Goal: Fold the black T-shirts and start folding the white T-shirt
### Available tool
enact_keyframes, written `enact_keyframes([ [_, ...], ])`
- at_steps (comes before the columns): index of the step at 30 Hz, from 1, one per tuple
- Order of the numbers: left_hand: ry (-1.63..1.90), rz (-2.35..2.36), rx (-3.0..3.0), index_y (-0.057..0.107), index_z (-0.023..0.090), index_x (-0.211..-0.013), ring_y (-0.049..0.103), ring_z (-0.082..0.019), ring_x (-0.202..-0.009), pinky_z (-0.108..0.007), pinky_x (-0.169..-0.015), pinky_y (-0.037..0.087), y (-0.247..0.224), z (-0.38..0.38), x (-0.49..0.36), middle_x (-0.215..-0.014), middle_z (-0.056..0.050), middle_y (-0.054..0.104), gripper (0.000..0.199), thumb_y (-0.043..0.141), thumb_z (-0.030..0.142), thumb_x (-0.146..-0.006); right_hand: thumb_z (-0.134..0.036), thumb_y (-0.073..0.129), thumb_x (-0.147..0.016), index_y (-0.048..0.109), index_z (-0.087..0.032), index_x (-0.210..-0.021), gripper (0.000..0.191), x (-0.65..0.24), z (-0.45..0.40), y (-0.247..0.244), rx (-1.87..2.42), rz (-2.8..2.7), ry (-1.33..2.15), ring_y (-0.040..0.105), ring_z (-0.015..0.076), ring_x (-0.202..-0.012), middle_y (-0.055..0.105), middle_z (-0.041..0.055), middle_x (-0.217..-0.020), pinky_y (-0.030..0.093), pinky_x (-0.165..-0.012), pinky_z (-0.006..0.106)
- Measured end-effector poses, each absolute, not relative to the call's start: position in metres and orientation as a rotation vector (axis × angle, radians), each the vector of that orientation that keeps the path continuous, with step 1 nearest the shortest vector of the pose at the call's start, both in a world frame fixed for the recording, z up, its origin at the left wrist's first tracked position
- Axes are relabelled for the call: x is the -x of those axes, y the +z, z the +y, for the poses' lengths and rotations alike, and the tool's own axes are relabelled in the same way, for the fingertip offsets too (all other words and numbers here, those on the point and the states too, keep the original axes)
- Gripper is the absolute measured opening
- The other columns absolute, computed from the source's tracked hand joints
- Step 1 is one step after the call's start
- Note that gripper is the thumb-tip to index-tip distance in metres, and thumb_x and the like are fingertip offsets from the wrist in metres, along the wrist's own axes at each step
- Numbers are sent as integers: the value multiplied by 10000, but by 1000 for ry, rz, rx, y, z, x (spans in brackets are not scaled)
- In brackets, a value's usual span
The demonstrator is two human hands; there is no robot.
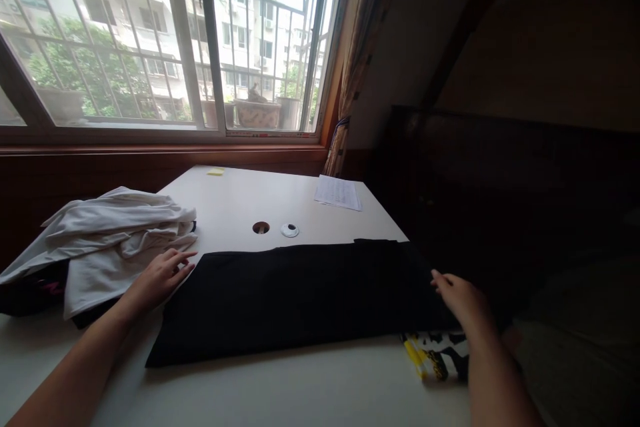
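Observation:
A black garment [285,293], folded into a long flat strip, lies across the white table [220,213]. My left hand [163,275] hovers by its left end, fingers apart and holding nothing, between it and a heap of clothes. At the opposite end, my right hand [461,299] has its fingers curled together at the garment's edge, against a dark background. A crumpled white garment [125,227] tops the heap at the left, with black cloth [37,290] under it. Whether the black piece is trousers or a shirt I cannot tell.
Under the near right edge of the black garment show a yellow object [414,355] and a black-and-white patterned item [450,350]. Papers [339,193], a yellow note [215,172], a cable hole [261,228] and its round cover [290,230] are farther back. A barred window stands behind.

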State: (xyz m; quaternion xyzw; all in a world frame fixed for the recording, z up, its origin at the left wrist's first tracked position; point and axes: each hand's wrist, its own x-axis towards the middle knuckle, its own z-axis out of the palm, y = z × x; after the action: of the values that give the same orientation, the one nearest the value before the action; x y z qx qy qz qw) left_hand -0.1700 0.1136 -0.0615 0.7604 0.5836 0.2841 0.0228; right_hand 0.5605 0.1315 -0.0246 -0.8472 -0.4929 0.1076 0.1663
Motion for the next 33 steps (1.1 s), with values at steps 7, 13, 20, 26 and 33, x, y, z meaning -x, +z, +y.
enact_keyframes([
  [7, 888, 1755, -2336, 674, 227, -1242, 657, -219, -847, -327, -780, 539, -70, 117, 173, -969, -71, 660, 548, 482, 633, -927, -556, 499, -857, 745, -223, -826, 415, -579, 122, -34, 2355, -1376, 519, 706, 252, -777, 773, 83, -863, 476, -613, 300],
  [13, 898, 1716, -2303, 678, 253, -1232, 670, -207, -815, -313, -757, 553, -67, 115, 168, -955, -57, 672, 577, 492, 687, -900, -590, 502, -858, 738, -225, -788, 441, -575, 118, -26, 2346, -1297, 449, 717, 236, -743, 770, 76, -810, 486, -605, 296],
  [20, 869, 1693, -2308, 662, 238, -1252, 657, -199, -806, -317, -758, 548, -70, 116, 172, -963, -58, 654, 572, 496, 666, -912, -551, 518, -869, 708, -214, -756, 403, -572, 119, -34, 2380, -1329, 582, 709, 252, -765, 758, 99, -817, 498, -629, 304],
  [26, 802, 1705, -2414, 615, 277, -1338, 644, -225, -901, -352, -873, 518, -70, 114, 171, -1031, -57, 677, 558, 525, 627, -913, -587, 557, -849, 682, -222, -762, 395, -561, 113, -27, 2390, -1468, 655, 684, 242, -805, 734, 72, -845, 488, -663, 301],
  [33, 644, 1756, -2589, 651, 365, -1310, 565, -324, -1210, -531, -1057, 421, -78, 119, 173, -1317, -65, 641, 464, 532, 584, -919, -513, 558, -858, 615, -222, -705, 333, -570, 111, -42, 2396, -1529, 631, 648, 225, -740, 681, 50, -779, 484, -617, 301],
])
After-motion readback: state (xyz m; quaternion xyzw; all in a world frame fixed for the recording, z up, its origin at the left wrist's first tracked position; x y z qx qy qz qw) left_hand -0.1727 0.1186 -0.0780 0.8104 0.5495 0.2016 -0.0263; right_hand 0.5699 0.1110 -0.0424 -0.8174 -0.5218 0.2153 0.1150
